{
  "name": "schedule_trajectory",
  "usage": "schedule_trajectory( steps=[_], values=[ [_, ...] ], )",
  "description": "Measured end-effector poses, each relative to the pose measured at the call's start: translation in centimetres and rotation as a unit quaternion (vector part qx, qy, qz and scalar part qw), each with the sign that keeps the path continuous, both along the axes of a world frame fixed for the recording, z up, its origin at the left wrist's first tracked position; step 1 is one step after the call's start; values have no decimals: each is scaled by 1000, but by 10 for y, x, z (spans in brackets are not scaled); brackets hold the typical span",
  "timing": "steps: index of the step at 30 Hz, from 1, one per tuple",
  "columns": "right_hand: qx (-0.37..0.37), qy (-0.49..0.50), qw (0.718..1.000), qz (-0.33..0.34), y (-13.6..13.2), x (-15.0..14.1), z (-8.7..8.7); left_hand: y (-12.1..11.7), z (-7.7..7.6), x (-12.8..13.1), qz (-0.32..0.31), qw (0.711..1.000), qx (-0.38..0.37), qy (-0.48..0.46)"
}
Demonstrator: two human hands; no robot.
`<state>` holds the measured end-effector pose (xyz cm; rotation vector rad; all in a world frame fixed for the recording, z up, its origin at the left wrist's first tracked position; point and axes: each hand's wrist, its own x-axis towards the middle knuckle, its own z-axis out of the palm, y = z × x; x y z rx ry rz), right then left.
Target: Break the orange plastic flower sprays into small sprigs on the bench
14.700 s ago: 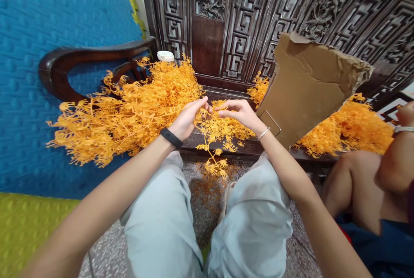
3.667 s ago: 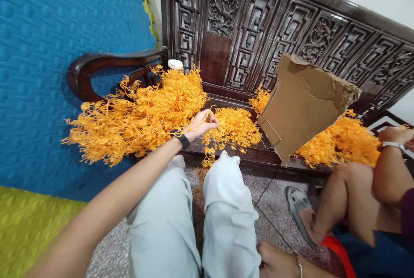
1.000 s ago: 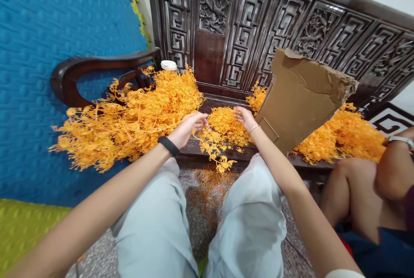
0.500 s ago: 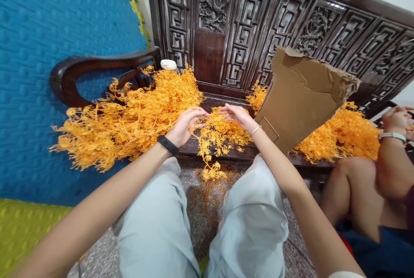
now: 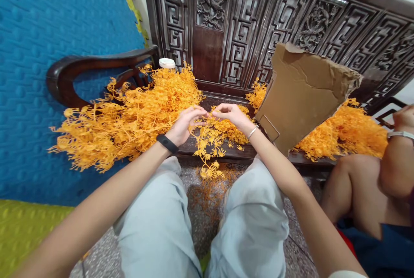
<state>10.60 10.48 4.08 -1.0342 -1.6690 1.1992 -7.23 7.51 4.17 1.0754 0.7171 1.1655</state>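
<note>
An orange plastic flower sprig (image 5: 210, 169) hangs below my hands, over the front edge of the dark wooden bench (image 5: 187, 151). My left hand (image 5: 189, 123), with a black wristband, is closed on its upper stem, fingers curled. Close beside it, my right hand (image 5: 232, 115) pinches at the top of the sprig between thumb and fingers; the exact spot is too small to make out. Behind the right hand lie loose orange flower pieces (image 5: 228, 129) on the bench. To the left is a large heap of orange sprigs (image 5: 139, 116).
A bent brown cardboard piece (image 5: 304, 92) leans on the bench at right, with more orange sprigs (image 5: 343, 131) behind it. A white round-lidded container (image 5: 167, 63) stands by the armrest (image 5: 64, 75). Another person's arm (image 5: 396, 157) is far right. Orange scraps (image 5: 210, 196) litter the floor.
My right hand has moved slightly left and its fingers have closed from a loose, open shape into a pinch near my left hand. The hanging sprig has swung slightly left.
</note>
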Motion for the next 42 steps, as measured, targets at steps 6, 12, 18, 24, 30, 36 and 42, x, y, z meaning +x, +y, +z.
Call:
schedule_trajectory(
  steps=[6, 12, 18, 24, 30, 36, 42],
  values=[
    [76, -10, 997, -21, -7, -12, 2, 1, -6, 4, 10, 997, -5, 77],
    [134, -24, 991, -12, -17, -22, 5, 2, -14, 7, 40, 980, 45, 191],
    [156, -36, 986, -44, -21, -26, 4, -3, -8, 7, 13, 967, 81, 240],
    [94, 5, 995, -11, -24, -25, 12, -4, -5, 6, 26, 970, 92, 222],
    [36, -7, 999, -33, -19, -25, 5, -5, -3, 1, 78, 967, 97, 220],
    [-21, 33, 997, -69, -18, -34, -5, -4, -4, -2, 92, 963, 143, 208],
    [-24, 20, 999, -15, -19, -35, -1, -4, -4, -5, 98, 959, 169, 205]
  ],
)
